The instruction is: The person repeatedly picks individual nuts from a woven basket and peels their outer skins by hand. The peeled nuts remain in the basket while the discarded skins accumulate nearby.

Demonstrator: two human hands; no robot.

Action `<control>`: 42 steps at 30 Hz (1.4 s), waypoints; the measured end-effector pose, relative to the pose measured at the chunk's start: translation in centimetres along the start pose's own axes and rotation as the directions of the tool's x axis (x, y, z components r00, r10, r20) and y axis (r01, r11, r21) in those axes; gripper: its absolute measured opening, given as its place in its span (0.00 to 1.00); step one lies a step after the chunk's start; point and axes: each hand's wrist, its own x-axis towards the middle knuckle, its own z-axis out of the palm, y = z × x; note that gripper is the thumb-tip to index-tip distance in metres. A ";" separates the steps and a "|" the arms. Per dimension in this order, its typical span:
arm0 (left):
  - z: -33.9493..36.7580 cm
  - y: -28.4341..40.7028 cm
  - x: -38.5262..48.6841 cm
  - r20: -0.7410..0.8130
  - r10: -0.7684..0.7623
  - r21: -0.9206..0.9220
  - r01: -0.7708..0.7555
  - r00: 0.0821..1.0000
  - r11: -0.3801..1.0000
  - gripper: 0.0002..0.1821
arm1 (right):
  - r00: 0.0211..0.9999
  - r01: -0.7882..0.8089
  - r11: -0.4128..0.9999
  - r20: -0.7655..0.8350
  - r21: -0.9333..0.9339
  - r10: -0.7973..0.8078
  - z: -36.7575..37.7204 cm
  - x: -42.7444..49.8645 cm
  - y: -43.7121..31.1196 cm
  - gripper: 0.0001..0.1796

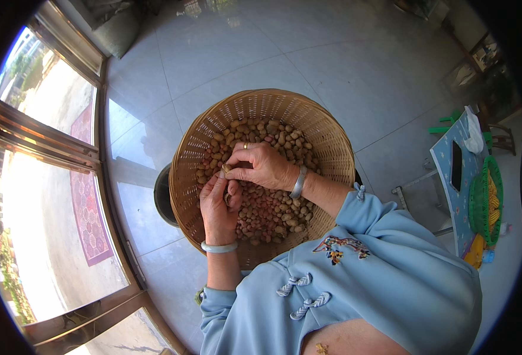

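Observation:
Before me stands a round woven wicker basket [327, 133] heaped with unshelled peanuts [294, 142]. Shelled reddish peanut kernels [261, 208] lie in a patch nearer my body. Over the middle of the heap, my left hand [218, 199] and my right hand [261, 166] meet at a single peanut [226, 168]. Both thumbs press on its shell, the left from below and the right from its side. Something brownish, perhaps another peanut or shell, shows within the curled left fingers, partly hidden.
A dark bucket [165, 195] stands on the tiled floor against the basket's left side. Glass doors [101, 168] line the left. At right, a small table [447, 155] carries a phone [456, 166], a white plastic bag [474, 133] and a green plastic basket [478, 199] with yellow contents.

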 end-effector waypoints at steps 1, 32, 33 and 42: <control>0.0 0.1 0.0 -0.005 -0.007 0.004 0.007 1.000 1.000 0.09 | 1.000 0.014 1.000 0.000 -0.024 -0.014 0.0 0.0 0.1 0.12; 0.7 -1.1 -0.1 -0.014 0.475 0.550 -0.390 0.880 0.738 0.11 | 0.991 -0.060 0.969 -0.128 -0.240 0.030 -2.1 0.2 1.1 0.10; 0.6 -1.0 -0.3 -0.063 0.418 0.472 -0.342 0.906 0.813 0.11 | 0.988 -0.115 0.956 -0.132 -0.271 0.081 -2.2 0.2 1.2 0.10; 0.6 0.2 -0.4 -0.059 0.028 0.068 -0.024 0.998 0.997 0.17 | 0.994 0.002 0.999 0.113 0.043 -0.007 -2.9 0.3 -0.1 0.13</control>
